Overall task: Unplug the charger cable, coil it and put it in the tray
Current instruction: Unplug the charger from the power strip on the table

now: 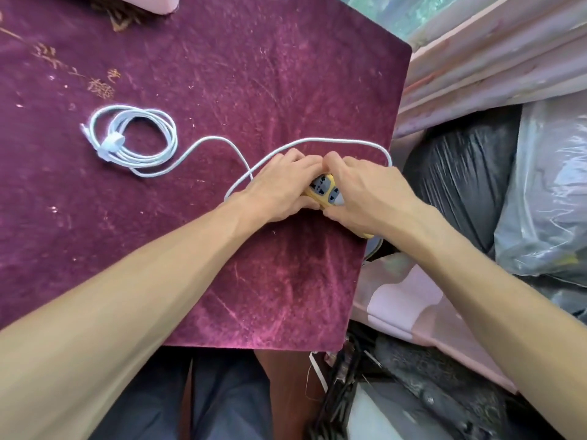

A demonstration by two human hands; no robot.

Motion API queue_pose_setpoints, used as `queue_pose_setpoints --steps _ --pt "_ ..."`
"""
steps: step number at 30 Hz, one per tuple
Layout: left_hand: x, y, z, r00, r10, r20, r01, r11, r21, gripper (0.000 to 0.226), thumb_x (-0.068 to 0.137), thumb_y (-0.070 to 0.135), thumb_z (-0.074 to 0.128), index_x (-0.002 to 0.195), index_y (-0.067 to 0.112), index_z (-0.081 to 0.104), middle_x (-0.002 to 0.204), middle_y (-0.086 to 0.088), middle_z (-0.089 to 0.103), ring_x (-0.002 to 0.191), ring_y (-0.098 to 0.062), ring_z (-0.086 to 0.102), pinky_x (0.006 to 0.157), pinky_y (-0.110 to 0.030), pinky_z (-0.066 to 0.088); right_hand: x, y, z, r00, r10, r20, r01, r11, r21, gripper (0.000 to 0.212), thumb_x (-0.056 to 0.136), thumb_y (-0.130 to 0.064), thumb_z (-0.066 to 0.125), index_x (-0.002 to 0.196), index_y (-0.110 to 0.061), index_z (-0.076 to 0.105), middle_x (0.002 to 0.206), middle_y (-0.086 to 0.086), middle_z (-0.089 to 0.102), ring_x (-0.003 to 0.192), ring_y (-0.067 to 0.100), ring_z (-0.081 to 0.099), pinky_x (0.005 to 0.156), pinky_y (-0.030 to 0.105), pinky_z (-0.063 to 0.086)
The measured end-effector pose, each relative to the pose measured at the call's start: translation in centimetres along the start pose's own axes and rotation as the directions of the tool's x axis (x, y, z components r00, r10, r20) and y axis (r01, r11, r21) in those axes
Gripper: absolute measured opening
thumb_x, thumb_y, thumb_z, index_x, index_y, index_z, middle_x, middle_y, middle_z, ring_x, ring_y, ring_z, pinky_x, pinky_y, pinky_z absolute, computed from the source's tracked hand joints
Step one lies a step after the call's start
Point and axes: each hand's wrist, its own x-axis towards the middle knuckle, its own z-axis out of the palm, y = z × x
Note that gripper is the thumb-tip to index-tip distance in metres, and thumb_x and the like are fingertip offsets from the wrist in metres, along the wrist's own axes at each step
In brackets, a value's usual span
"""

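A white charger cable (133, 142) lies on the maroon velvet tablecloth (238, 74), partly coiled at the left with a strap around the loops. Its loose length curves right and loops back under my hands. A yellow and grey power strip (327, 192) sits near the table's right edge. My left hand (279, 185) rests on the strip's left side, fingers curled over it. My right hand (362, 192) grips its right side. The charger plug is hidden under my fingers. No tray is in sight.
A pink object (149, 3) pokes in at the top edge. Right of the table are pink boards (492, 65), a black plastic bag (460, 173) and a clear plastic bag (549, 192). My legs (197, 398) are below the table's near edge.
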Motion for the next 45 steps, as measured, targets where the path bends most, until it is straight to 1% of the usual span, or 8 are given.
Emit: queue_pose_setpoints --steps 6,12,18,22,31,35,38,45 --pt "0.1 -0.4 0.4 1.000 -0.018 -0.007 0.018 1.000 0.002 0.067 0.085 0.042 0.077 0.144 0.025 0.051 0.146 0.007 0.052 0.127 -0.023 0.046 0.109 -0.042 0.038 0.1 1.9 0.5 0.974 0.072 0.214 -0.005 0.955 -0.298 0.047 0.087 -0.046 0.075 0.100 -0.016 0.040 0.108 0.008 0.071 0.091 0.033 0.070 0.064 0.037 0.037" --pt "-0.1 -0.1 0.7 0.998 -0.043 -0.034 0.042 0.998 -0.038 0.064 0.083 0.039 0.079 0.141 0.027 0.053 0.137 0.011 0.057 0.122 -0.022 0.047 0.105 -0.041 0.039 0.9 2.4 1.2 0.962 0.067 0.264 0.016 0.954 -0.298 0.058 0.088 -0.058 0.074 0.116 -0.011 0.058 0.109 0.008 0.070 0.094 0.033 0.071 0.066 0.038 0.040" --pt "0.0 -0.1 0.5 0.995 -0.097 -0.016 0.094 0.987 -0.133 0.066 0.080 0.041 0.082 0.138 0.031 0.055 0.129 0.015 0.059 0.122 -0.017 0.044 0.107 -0.036 0.033 2.4 2.1 1.5 0.944 0.082 0.318 0.014 0.957 -0.289 0.061 0.085 -0.069 0.069 0.110 -0.014 0.061 0.091 0.002 0.061 0.080 0.028 0.058 0.067 0.038 0.042" --pt "0.4 0.4 0.8 0.989 -0.149 0.024 0.150 0.976 -0.156 0.066 0.077 0.061 0.075 0.136 0.041 0.056 0.132 0.014 0.050 0.125 -0.018 0.035 0.107 -0.035 0.021 2.8 1.9 1.7 0.962 0.051 0.267 0.048 0.935 -0.351 0.064 0.088 -0.071 0.063 0.113 -0.012 0.069 0.090 0.004 0.064 0.079 0.028 0.064 0.064 0.037 0.042" --pt "0.6 0.0 1.6 0.988 -0.157 -0.012 0.150 0.963 -0.226 0.061 0.074 0.064 0.075 0.131 0.050 0.059 0.126 0.012 0.047 0.122 -0.019 0.034 0.102 -0.031 0.013 2.6 1.6 2.0 0.971 -0.052 0.232 0.156 0.877 -0.455 0.068 0.097 -0.071 0.052 0.121 -0.009 0.070 0.108 0.008 0.075 0.096 0.031 0.074 0.065 0.036 0.043" --pt "0.5 -0.2 1.7 0.988 -0.149 -0.037 0.137 0.964 -0.226 0.071 0.072 0.066 0.075 0.137 0.043 0.057 0.129 0.012 0.051 0.122 -0.017 0.035 0.102 -0.031 0.017 2.9 2.1 1.7 0.962 -0.104 0.254 0.198 0.903 -0.380 0.062 0.099 -0.066 0.049 0.100 -0.008 0.071 0.082 0.006 0.062 0.076 0.029 0.062 0.064 0.036 0.041" --pt "0.4 -0.2 1.8 0.986 -0.151 -0.068 0.132 0.964 -0.233 0.072 0.072 0.062 0.078 0.135 0.036 0.056 0.131 0.012 0.054 0.122 -0.017 0.038 0.100 -0.030 0.018 2.9 2.6 1.9 0.960 -0.119 0.253 0.202 0.921 -0.333 0.058 0.098 -0.064 0.049 0.072 -0.012 0.053 0.071 0.004 0.048 0.068 0.028 0.052 0.062 0.037 0.041" --pt "0.2 0.1 1.8 0.986 -0.149 -0.077 0.128 0.966 -0.223 0.069 0.075 0.060 0.078 0.135 0.033 0.059 0.132 0.010 0.053 0.122 -0.018 0.038 0.107 -0.034 0.021 2.9 3.3 2.5 0.960 -0.173 0.222 0.232 0.931 -0.282 0.055 0.099 -0.060 0.053 0.075 -0.011 0.049 0.064 0.001 0.045 0.065 0.029 0.051 0.061 0.037 0.040"
